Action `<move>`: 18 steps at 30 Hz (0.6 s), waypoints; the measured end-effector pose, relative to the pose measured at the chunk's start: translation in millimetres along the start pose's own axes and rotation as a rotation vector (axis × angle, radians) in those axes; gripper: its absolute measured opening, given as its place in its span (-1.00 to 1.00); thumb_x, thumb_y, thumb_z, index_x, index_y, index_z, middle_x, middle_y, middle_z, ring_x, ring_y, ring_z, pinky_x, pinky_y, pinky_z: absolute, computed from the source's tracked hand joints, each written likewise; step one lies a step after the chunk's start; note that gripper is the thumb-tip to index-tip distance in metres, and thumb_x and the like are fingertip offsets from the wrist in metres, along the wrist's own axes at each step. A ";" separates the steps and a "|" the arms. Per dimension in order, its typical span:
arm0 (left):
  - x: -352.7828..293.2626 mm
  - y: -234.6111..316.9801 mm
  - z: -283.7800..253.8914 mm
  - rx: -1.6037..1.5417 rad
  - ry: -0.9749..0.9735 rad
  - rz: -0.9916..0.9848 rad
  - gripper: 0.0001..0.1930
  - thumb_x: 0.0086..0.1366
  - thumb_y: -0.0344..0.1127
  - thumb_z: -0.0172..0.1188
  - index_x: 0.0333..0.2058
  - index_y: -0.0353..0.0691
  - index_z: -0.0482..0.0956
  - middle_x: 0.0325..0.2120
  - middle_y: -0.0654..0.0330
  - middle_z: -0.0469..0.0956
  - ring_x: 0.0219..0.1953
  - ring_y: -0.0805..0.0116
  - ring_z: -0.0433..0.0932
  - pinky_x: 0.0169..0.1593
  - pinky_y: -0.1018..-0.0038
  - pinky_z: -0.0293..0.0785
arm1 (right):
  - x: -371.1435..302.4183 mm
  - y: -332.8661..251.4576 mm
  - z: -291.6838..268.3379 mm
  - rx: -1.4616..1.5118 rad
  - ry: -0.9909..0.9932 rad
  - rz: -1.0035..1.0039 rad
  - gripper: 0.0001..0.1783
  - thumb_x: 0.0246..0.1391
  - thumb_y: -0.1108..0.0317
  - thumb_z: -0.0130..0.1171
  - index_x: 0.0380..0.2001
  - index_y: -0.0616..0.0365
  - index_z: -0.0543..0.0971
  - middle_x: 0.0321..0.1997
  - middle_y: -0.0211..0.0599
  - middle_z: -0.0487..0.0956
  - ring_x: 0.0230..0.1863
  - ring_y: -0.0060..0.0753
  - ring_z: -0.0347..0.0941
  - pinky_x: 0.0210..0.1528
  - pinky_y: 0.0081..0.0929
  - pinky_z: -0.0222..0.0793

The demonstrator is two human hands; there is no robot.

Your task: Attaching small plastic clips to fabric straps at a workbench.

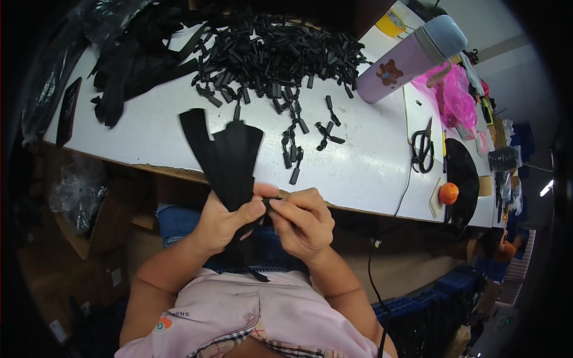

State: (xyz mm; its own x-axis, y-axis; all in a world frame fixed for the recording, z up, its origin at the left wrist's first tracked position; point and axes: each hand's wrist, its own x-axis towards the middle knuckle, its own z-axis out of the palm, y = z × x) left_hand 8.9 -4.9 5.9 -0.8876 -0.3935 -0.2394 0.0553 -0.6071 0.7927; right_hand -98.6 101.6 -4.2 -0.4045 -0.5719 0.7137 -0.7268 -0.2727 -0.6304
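Note:
A bundle of flat black fabric strips (234, 164) is gripped in my left hand (218, 225), its loose ends fanning out over the front edge of the table. My right hand (305, 225) meets the left thumb, thumb and forefinger pinched on a small dark piece (271, 203) at the edge of the bundle; the fingers partly cover it. Beyond my hands lies a heap of small black pulls with short cords (271, 56). Several loose pulls (292, 146) are scattered nearer me, and one (237, 112) lies just past the strip ends.
More black strips (134, 68) and clear plastic lie at the far left by a dark phone (69, 112). To the right stand a lilac bottle (394, 68), black scissors (422, 149) and an orange fruit (448, 193). A cable (371, 262) hangs off the table's front edge.

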 end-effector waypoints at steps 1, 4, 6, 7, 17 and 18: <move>0.2 -0.9 -1.5 0.003 -0.035 -0.052 -0.70 0.06 -0.29 0.16 -0.25 -0.33 0.40 -0.64 0.32 0.37 -0.70 0.62 0.28 -0.67 0.72 0.16 | 1.8 0.8 -1.1 -0.013 0.002 -0.027 -0.69 -0.41 0.67 0.20 -0.44 0.21 0.51 -0.52 -0.34 0.40 -0.57 -0.50 0.28 -0.57 -0.65 0.17; 2.6 1.7 -3.7 -0.039 -0.053 -0.138 -0.77 0.04 -0.27 0.18 -0.38 -0.28 0.42 -0.71 0.28 0.34 -0.76 0.60 0.25 -0.71 0.70 0.13 | 2.2 1.3 -3.7 -0.023 -0.028 -0.037 -0.69 -0.42 0.67 0.20 -0.44 0.21 0.51 -0.53 -0.34 0.40 -0.57 -0.49 0.28 -0.57 -0.65 0.17; 4.1 2.8 -4.6 -0.125 -0.075 -0.191 -0.79 0.04 -0.30 0.18 -0.40 -0.28 0.42 -0.71 0.28 0.34 -0.78 0.59 0.24 -0.73 0.69 0.12 | 3.0 1.2 -4.1 -0.012 -0.034 -0.045 -0.68 -0.43 0.67 0.20 -0.44 0.21 0.51 -0.53 -0.35 0.41 -0.57 -0.49 0.28 -0.57 -0.65 0.18; 4.0 2.9 -5.5 -0.125 -0.075 -0.189 -0.79 0.04 -0.30 0.18 -0.40 -0.28 0.42 -0.71 0.28 0.34 -0.78 0.59 0.24 -0.73 0.69 0.12 | 3.5 1.4 -4.3 -0.002 -0.038 -0.050 -0.68 -0.43 0.67 0.20 -0.44 0.21 0.51 -0.53 -0.35 0.41 -0.57 -0.49 0.29 -0.57 -0.65 0.18; 7.5 -9.2 -1.9 0.275 0.097 0.199 -0.85 0.03 -0.43 0.17 -0.40 -0.28 0.42 -0.56 0.35 0.41 -0.53 0.65 0.34 -0.48 0.73 0.27 | 35.7 36.3 -11.4 -0.306 -0.030 0.399 -0.81 -0.29 0.53 0.16 -0.47 0.24 0.47 -0.53 -0.25 0.39 -0.57 -0.35 0.33 -0.53 -0.48 0.27; 8.9 -10.5 -1.0 0.288 0.121 0.224 -0.86 0.04 -0.41 0.15 -0.42 -0.29 0.43 -0.58 0.34 0.39 -0.54 0.65 0.33 -0.47 0.73 0.25 | 38.1 40.9 -12.0 -0.434 -0.104 0.328 -0.85 -0.27 0.52 0.14 -0.49 0.24 0.46 -0.54 -0.25 0.37 -0.54 -0.32 0.33 -0.51 -0.46 0.27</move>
State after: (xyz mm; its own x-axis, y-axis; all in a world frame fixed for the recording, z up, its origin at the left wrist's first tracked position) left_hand 0.9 -2.7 -5.1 -0.8066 -0.5837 -0.0933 0.0958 -0.2848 0.9538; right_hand -150.4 77.9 0.8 -0.6073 -0.6526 0.4532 -0.7429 0.2641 -0.6151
